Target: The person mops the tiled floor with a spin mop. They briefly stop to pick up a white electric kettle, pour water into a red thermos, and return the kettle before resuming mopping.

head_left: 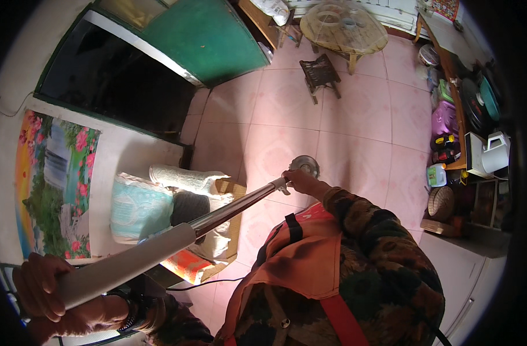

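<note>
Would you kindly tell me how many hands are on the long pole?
2: the left hand grips the thick, pale end of the pole at lower left, and the right hand grips its slimmer far end near the picture's middle. Both show.

A small dark stool stands on the pink tiled floor. Just beyond the stool is a round bench on pale legs. To the stool's left are a green door and, farther off, a dark doorway; left and nearer than the stool, a waterfall poster hangs and a turquoise bundle rests. Well to the stool's right sit a pink jug, a teal basin, a white pitcher and a woven basket.
</note>
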The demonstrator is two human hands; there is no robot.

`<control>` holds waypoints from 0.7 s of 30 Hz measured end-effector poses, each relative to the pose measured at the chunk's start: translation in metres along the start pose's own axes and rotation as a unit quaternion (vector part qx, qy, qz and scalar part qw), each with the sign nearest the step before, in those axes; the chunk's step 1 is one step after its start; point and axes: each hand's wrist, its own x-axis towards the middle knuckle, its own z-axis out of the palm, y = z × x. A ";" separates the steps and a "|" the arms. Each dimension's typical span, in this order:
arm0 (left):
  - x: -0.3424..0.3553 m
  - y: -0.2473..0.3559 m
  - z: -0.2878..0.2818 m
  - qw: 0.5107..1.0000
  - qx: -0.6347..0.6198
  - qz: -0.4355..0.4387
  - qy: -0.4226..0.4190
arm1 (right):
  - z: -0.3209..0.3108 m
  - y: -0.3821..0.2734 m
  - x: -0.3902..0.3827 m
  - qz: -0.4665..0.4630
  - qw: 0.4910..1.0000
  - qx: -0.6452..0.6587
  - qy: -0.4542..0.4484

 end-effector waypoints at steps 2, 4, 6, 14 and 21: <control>0.009 -0.003 -0.001 0.930 0.319 0.115 -0.143 | -0.002 -0.002 0.001 0.013 0.997 0.072 0.023; 0.016 -0.004 0.003 0.897 0.373 0.151 -0.182 | -0.005 -0.006 -0.001 0.059 0.982 0.177 0.037; 0.020 -0.005 0.009 0.869 0.424 0.172 -0.190 | -0.009 -0.014 -0.005 -0.016 0.985 0.017 0.173; 0.010 -0.019 0.039 0.912 0.363 0.139 -0.129 | -0.015 -0.033 -0.020 0.057 0.988 0.115 0.084; 0.003 -0.034 0.060 0.986 0.073 0.075 -0.133 | -0.025 -0.040 -0.011 0.302 0.888 0.342 0.050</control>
